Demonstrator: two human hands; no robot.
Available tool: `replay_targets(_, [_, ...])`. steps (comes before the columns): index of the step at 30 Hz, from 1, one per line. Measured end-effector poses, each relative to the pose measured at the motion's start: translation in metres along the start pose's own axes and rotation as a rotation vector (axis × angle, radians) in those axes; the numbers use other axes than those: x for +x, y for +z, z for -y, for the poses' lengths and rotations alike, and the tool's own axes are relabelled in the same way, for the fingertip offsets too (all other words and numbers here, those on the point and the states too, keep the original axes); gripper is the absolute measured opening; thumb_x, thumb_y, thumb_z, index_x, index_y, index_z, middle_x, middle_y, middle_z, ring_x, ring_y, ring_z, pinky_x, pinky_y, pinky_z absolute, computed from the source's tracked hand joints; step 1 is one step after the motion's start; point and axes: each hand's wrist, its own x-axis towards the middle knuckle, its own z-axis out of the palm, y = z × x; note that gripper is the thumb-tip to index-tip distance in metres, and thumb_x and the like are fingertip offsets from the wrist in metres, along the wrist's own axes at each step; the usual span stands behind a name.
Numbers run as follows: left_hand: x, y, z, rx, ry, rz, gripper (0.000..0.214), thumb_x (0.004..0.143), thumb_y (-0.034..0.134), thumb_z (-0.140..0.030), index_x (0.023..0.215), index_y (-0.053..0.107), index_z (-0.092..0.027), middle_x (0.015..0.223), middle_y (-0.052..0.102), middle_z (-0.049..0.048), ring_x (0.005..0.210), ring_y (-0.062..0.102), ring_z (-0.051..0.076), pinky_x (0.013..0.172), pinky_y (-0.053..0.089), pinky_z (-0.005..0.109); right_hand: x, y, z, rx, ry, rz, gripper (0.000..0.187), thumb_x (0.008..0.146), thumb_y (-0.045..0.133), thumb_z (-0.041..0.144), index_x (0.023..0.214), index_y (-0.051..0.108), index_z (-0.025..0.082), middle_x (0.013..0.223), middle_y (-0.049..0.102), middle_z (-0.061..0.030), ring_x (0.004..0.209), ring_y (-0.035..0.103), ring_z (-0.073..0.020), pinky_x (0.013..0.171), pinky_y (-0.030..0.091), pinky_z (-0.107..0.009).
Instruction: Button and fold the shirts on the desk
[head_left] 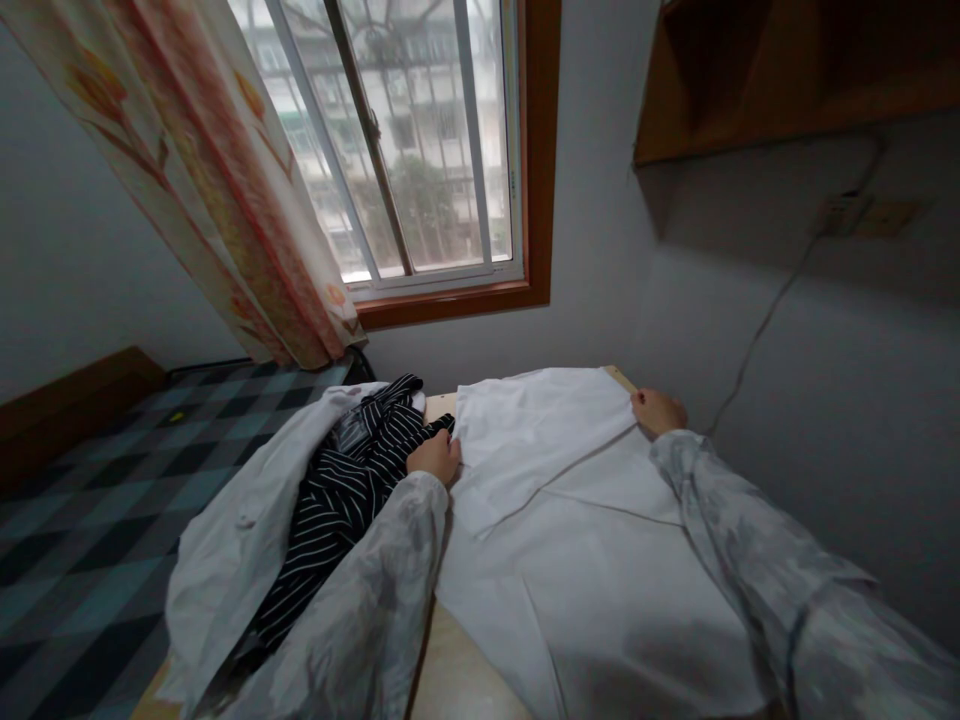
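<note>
A white garment (pixel 585 540) lies spread flat on a light wooden table (pixel 461 685). My left hand (pixel 435 456) is closed on the garment's left edge, near the far end. My right hand (pixel 658 411) pinches the garment's far right corner against the table's edge. Both arms wear pale grey patterned sleeves. Left of the white garment lies a heap with a black-and-white striped garment (pixel 352 490) on top of another white one (pixel 232 540).
A grey wall runs close along the table's right side, with a cable (pixel 765 320) hanging down it and a wooden shelf (pixel 787 80) above. A window (pixel 420 140) with a flowered curtain (pixel 217 180) is ahead. A checked blanket (pixel 97 500) covers the bed at left.
</note>
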Motion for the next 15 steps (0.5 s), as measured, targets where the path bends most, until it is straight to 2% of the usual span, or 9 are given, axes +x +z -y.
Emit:
replay_targets(1, [0.000, -0.002, -0.003, 0.001, 0.002, -0.004, 0.039, 0.105, 0.043, -0.051, 0.113, 0.065, -0.019, 0.114, 0.076, 0.0191, 0.108, 0.072, 0.035, 0.091, 0.049, 0.041, 0.001, -0.001, 0.002, -0.018, -0.003, 0.012, 0.053, 0.101, 0.050, 0.058, 0.116, 0.080, 0.017, 0.115, 0.078, -0.0211, 0.105, 0.073, -0.0338, 0.094, 0.050, -0.042])
replay_targets(3, [-0.003, -0.005, -0.011, -0.005, 0.071, -0.092, 0.044, 0.102, 0.051, -0.055, 0.117, 0.063, -0.016, 0.121, 0.072, 0.0222, 0.116, 0.068, 0.037, 0.098, 0.047, 0.044, 0.004, -0.002, 0.005, -0.051, -0.026, 0.057, 0.066, 0.093, 0.058, 0.074, 0.116, 0.080, 0.017, 0.111, 0.078, -0.0210, 0.103, 0.073, -0.0352, 0.091, 0.051, -0.042])
replay_targets(6, [-0.007, 0.000, -0.027, -0.069, 0.275, -0.235, 0.049, 0.095, 0.061, -0.063, 0.112, 0.067, -0.017, 0.126, 0.067, 0.0215, 0.124, 0.061, 0.038, 0.110, 0.041, 0.046, 0.008, 0.000, 0.003, -0.066, -0.094, 0.107, 0.071, 0.088, 0.064, 0.078, 0.122, 0.078, 0.017, 0.114, 0.077, -0.0203, 0.103, 0.074, -0.0350, 0.084, 0.052, -0.039])
replay_targets(7, [-0.009, 0.004, -0.033, -0.110, 0.322, -0.219, 0.048, 0.094, 0.062, -0.065, 0.105, 0.069, -0.018, 0.121, 0.069, 0.0197, 0.122, 0.061, 0.038, 0.111, 0.040, 0.046, 0.008, 0.002, 0.002, -0.059, -0.109, 0.106, 0.068, 0.091, 0.063, 0.074, 0.124, 0.078, 0.017, 0.115, 0.077, -0.0201, 0.103, 0.074, -0.0344, 0.083, 0.051, -0.038])
replay_targets(10, [-0.010, 0.017, -0.047, -0.221, 0.387, -0.042, 0.041, 0.086, 0.073, -0.062, 0.083, 0.068, -0.022, 0.094, 0.071, 0.0135, 0.105, 0.066, 0.035, 0.101, 0.045, 0.043, 0.006, 0.007, -0.005, -0.021, -0.121, 0.061, 0.059, 0.101, 0.055, 0.064, 0.129, 0.076, 0.017, 0.117, 0.078, -0.0194, 0.102, 0.074, -0.0312, 0.081, 0.050, -0.034])
replay_targets(12, [-0.010, 0.026, -0.053, -0.228, 0.403, 0.044, 0.033, 0.086, 0.075, -0.055, 0.081, 0.067, -0.023, 0.088, 0.072, 0.0111, 0.097, 0.067, 0.033, 0.092, 0.047, 0.040, 0.003, 0.008, -0.008, -0.016, -0.121, 0.029, 0.054, 0.106, 0.047, 0.058, 0.129, 0.075, 0.018, 0.119, 0.078, -0.0185, 0.101, 0.074, -0.0288, 0.080, 0.048, -0.032])
replay_targets(15, [-0.011, 0.036, -0.052, -0.184, 0.383, 0.039, 0.029, 0.097, 0.063, -0.051, 0.089, 0.068, -0.024, 0.090, 0.073, 0.0103, 0.092, 0.069, 0.031, 0.086, 0.046, 0.038, -0.001, 0.005, -0.012, -0.047, -0.112, 0.009, 0.050, 0.110, 0.038, 0.049, 0.125, 0.075, 0.019, 0.118, 0.078, -0.0183, 0.102, 0.073, -0.0277, 0.081, 0.048, -0.033])
